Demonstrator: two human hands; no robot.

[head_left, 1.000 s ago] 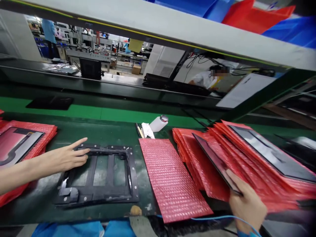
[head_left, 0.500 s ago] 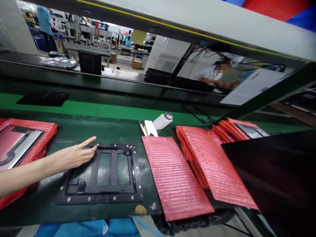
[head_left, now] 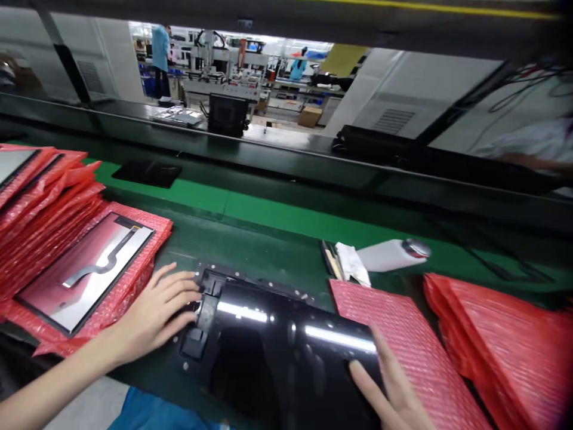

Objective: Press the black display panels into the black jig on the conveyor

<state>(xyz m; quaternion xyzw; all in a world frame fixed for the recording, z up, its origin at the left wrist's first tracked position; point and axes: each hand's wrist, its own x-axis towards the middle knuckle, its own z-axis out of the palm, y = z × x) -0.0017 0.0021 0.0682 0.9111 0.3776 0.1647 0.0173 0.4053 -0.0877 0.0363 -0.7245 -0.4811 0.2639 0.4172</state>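
Note:
A glossy black screen panel [head_left: 295, 352] lies over most of the black frame-shaped fixture [head_left: 197, 346]; whether it is fully down I cannot tell. My right hand [head_left: 389, 382] grips the panel's right edge, thumb on the shiny face and fingers along the side. At the fixture's left end is my left hand [head_left: 163, 307], fingers stretched out and touching or almost touching its edge. Left of that hand, a silvery display panel with a ribbon cable [head_left: 96, 269] rests on red bubble-wrap sleeves [head_left: 67, 197].
A flat red bubble-wrap sleeve [head_left: 403, 334] lies right of the fixture, with more red sleeves [head_left: 501, 334] beyond. Behind them are a white bottle [head_left: 387, 255], a crumpled white cloth [head_left: 353, 263] and a black flat piece [head_left: 147, 172]. A raised ledge [head_left: 277, 173] runs along the back.
The dark panel has come from the right onto the fixture, with my right hand now visible on it. My left hand has moved from the fixture's top edge to its left end. The view has turned left.

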